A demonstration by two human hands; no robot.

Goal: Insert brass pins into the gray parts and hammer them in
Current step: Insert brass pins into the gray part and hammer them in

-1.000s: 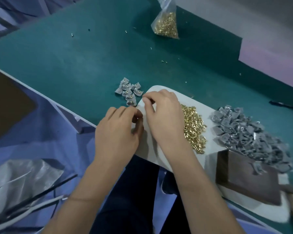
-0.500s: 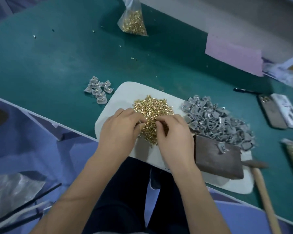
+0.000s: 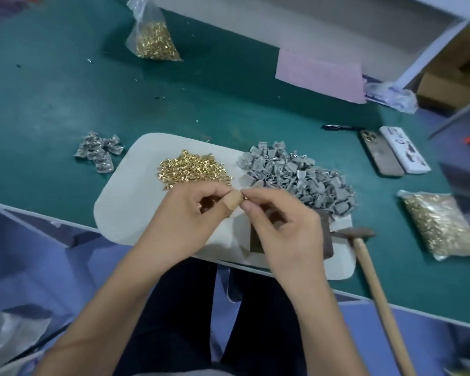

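Observation:
A loose pile of brass pins [image 3: 193, 169] lies on a white mat [image 3: 125, 210], with a heap of gray parts [image 3: 296, 175] to its right. My left hand [image 3: 187, 215] is curled just in front of the pin pile, a bandage on its thumb, and a brass glint shows inside its fingers. My right hand [image 3: 280, 223] meets it fingertip to fingertip and pinches a small brass pin [image 3: 245, 198] between thumb and forefinger. A dark metal block [image 3: 257, 242] sits partly hidden under my right hand. The hammer [image 3: 375, 289] lies to the right, untouched.
A small group of gray parts [image 3: 98, 154] sits left of the mat on the green table. Bags of pins lie at the back [image 3: 154, 42] and at the right [image 3: 445, 226]. Two phones [image 3: 391, 156], a pen and pink paper [image 3: 320, 74] are farther back.
Both hands have come off the brass pin pile and drawn back toward me, now meeting at the fingertips above the mat. The view has swung right.

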